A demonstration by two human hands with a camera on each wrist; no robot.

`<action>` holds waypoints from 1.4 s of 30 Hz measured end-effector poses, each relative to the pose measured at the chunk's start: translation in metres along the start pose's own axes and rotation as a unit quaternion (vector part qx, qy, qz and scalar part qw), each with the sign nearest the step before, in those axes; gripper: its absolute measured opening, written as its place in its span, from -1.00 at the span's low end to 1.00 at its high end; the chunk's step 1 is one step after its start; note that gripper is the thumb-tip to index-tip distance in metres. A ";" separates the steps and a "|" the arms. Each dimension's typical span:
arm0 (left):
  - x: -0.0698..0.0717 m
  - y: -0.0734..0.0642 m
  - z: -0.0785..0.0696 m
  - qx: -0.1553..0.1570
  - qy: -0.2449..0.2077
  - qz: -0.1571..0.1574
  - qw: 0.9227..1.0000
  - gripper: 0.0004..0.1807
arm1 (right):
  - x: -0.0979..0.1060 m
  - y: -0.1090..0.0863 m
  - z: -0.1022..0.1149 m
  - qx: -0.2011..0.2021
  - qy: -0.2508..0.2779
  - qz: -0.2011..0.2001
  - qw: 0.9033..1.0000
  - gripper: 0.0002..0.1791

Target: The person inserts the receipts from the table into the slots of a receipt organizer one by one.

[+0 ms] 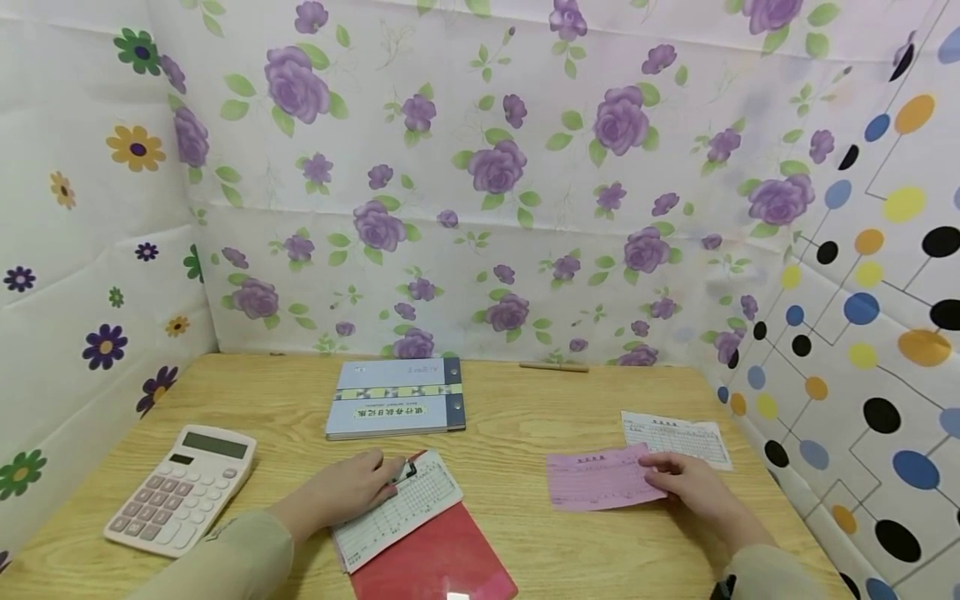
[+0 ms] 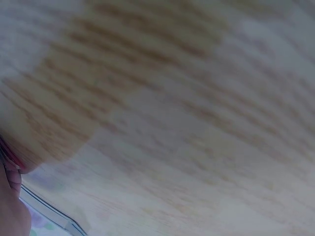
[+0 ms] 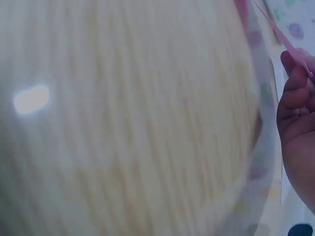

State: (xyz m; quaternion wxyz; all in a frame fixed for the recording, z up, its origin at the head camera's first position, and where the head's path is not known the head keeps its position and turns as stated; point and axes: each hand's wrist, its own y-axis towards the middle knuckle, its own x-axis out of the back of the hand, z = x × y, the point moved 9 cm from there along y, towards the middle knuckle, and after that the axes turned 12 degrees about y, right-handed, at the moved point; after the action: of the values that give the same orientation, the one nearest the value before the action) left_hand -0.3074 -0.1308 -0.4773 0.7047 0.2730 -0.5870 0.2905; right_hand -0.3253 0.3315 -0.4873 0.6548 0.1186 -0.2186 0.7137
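In the head view my left hand grips the top end of a red clipboard, at its metal clip. A white printed form with a grid lies slanted on the board under the clip, and a sliver of pink paper shows beneath its lower left edge. To the right, my right hand pinches the right edge of a pink printed slip between thumb and fingers. The slip overlaps a white printed form on the table. In the right wrist view, the fingers hold the pink paper's edge.
A pink and white calculator lies at the left. Behind the clipboard rests a blue-grey account book with a dark spine. A thin brown pen-like stick lies at the back edge of the wooden table. Patterned sheets enclose three sides.
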 end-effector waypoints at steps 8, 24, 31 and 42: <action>0.002 0.000 0.001 0.009 -0.013 -0.009 1.000 -0.55 | -0.027 0.009 0.026 0.019 0.095 0.022 0.995 -0.55; 0.002 0.001 0.000 0.002 0.006 -0.004 1.000 -0.54 | -0.102 0.018 0.074 0.066 0.202 0.115 0.970 -0.56; 0.002 0.001 0.000 0.003 0.006 -0.010 1.000 -0.56 | -0.137 0.017 0.081 0.076 0.156 0.157 0.972 -0.64; 0.000 0.001 0.001 0.007 0.001 -0.004 1.000 -0.54 | -0.193 0.012 0.108 0.110 0.024 0.223 0.968 -0.76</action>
State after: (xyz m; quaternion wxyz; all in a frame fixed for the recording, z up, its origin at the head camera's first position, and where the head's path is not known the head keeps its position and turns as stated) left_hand -0.3091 -0.1308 -0.4769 0.7047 0.2793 -0.5831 0.2921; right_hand -0.3279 0.1098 -0.4824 0.4675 0.1207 -0.1442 0.8638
